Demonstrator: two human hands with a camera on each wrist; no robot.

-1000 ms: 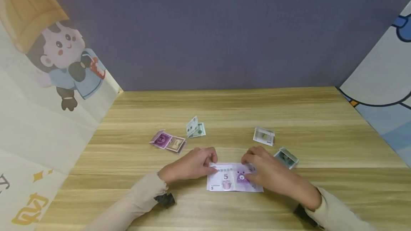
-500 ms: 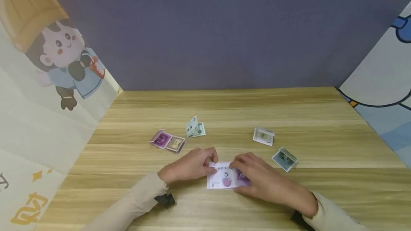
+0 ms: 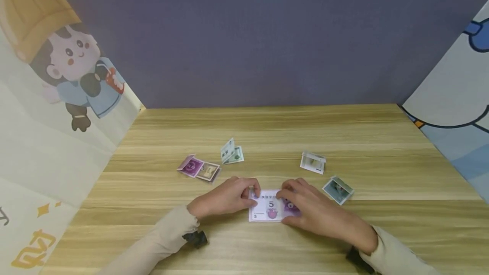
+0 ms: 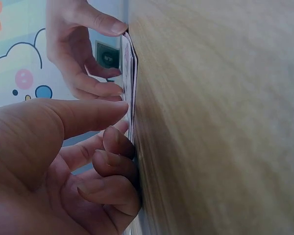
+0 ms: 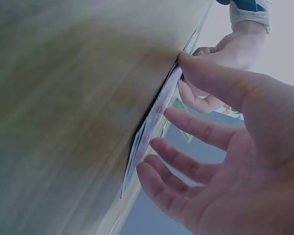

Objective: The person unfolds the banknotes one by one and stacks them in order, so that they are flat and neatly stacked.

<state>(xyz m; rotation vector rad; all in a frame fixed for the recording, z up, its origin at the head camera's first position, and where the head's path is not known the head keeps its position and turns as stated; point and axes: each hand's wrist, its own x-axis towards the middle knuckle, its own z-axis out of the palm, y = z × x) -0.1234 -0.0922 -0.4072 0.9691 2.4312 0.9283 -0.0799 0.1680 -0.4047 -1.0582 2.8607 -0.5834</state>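
Right hand point(image 3: 315, 207) has slid inward along the purple 5 notes point(image 3: 262, 214) vs a second ago, now covering their right end. Left hand point(image 3: 229, 196) hardly moved. Stack has shifted slightly away from the body; its left end, stepped before, now shows one edge from above. My read: edges being squared up, left end looks good. Right end hidden, can't confirm.

Near to far: notes sit between the hands at the table point(image 3: 267, 128); can't tell if slightly lifted. Right grip: thumb at near long edge, fingers at far edge, holding the notes across their short side. Left grip: narrow, thumb and index pinching the left end. Wrist views show several layers edge-on with thin gaps, so likely not pressed flat.

Beyond: dark green folded note point(image 3: 338, 192), partly hidden earlier, now in full view. Brown folded note point(image 3: 208, 171) touches purple folded note point(image 3: 192, 167) on the left. Pale folded note point(image 3: 312, 165) on the right. Light green folded note point(image 3: 238, 155) farthest, half open. Then grey back panel point(image 3: 267, 37).
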